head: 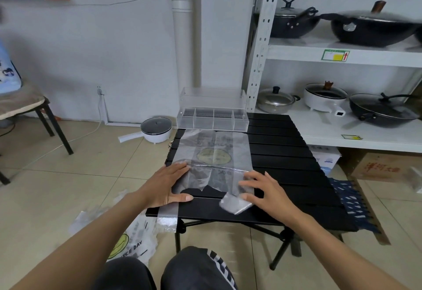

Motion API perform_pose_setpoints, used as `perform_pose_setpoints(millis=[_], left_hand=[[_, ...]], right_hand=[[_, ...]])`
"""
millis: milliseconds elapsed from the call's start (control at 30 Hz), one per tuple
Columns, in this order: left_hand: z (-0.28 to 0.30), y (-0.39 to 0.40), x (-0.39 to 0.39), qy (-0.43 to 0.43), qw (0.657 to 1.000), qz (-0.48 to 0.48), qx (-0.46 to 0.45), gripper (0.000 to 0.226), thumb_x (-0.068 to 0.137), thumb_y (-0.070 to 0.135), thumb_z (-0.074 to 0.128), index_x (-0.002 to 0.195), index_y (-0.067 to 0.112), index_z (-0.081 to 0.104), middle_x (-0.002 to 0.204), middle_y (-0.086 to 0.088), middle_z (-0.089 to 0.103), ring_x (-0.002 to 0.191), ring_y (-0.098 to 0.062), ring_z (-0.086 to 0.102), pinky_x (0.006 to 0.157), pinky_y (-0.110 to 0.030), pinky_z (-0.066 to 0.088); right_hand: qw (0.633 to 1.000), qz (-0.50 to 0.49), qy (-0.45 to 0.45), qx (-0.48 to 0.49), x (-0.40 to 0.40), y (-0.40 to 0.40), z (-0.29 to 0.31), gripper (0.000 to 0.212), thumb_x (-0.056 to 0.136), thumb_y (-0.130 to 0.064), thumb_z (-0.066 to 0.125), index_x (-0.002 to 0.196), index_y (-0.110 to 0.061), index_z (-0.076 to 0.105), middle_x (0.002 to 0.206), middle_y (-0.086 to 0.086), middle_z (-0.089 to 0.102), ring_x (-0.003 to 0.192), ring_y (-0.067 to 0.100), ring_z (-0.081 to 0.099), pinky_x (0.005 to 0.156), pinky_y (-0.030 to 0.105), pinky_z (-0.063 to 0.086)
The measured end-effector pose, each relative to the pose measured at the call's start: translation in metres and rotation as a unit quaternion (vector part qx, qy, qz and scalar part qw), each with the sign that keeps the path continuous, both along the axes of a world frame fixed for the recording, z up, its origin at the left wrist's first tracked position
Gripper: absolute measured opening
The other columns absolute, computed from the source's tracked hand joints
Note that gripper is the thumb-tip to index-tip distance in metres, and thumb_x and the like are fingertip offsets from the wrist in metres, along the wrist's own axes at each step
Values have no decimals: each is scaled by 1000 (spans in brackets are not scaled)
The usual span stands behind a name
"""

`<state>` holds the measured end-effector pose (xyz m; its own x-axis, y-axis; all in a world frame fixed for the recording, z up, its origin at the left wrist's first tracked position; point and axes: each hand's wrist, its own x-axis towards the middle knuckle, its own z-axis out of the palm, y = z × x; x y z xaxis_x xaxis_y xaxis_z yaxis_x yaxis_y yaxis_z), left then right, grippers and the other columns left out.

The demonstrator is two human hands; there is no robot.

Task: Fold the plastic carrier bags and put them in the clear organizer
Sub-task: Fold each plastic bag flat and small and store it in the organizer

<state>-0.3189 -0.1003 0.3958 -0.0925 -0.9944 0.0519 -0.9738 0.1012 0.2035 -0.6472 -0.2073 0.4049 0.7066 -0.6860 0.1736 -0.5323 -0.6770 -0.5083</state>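
Observation:
A translucent carrier bag [213,152] with a yellow round print lies flat on the black slatted table [285,166]. One of its handles hangs over the table's near edge. My left hand [170,183] presses flat on the bag's near left corner, fingers straight. My right hand [266,192] rests on the bag's near right corner with fingers spread over the other handle. The clear organizer [212,119], split into several compartments, stands at the table's far edge, just beyond the bag.
More carrier bags [127,241] lie heaped on the tiled floor at my left knee. A white electric pot [156,130] sits on the floor left of the table. Shelves with pans [370,25] stand to the right, and a chair [34,111] to the far left.

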Motion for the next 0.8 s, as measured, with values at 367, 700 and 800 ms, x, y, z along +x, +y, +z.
perform_pose_setpoints(millis=[367, 700, 800], left_hand=[[-2, -1, -2, 9, 999, -2, -30, 96, 77, 84, 39, 151, 26, 24, 158, 13, 16, 142, -9, 20, 115, -28, 17], [-6, 9, 1, 43, 996, 30, -72, 67, 92, 61, 20, 145, 25, 40, 153, 11, 30, 139, -10, 30, 111, -18, 16], [1, 25, 7, 42, 996, 23, -69, 57, 90, 55, 33, 142, 33, 39, 152, 13, 31, 137, -8, 31, 111, -22, 23]], right_hand=[[977, -122, -153, 82, 12, 5, 14, 27, 100, -39, 46, 96, -33, 73, 122, -12, 66, 115, -4, 55, 111, 38, 38], [981, -87, 148, -85, 15, -8, -9, 50, 102, -49, 25, 150, -35, 28, 159, -10, 22, 148, 7, 12, 122, 42, -2], [982, -79, 154, -76, 14, -9, -9, 51, 102, -48, 31, 151, -35, 26, 160, -9, 20, 149, 9, 9, 122, 44, -1]])
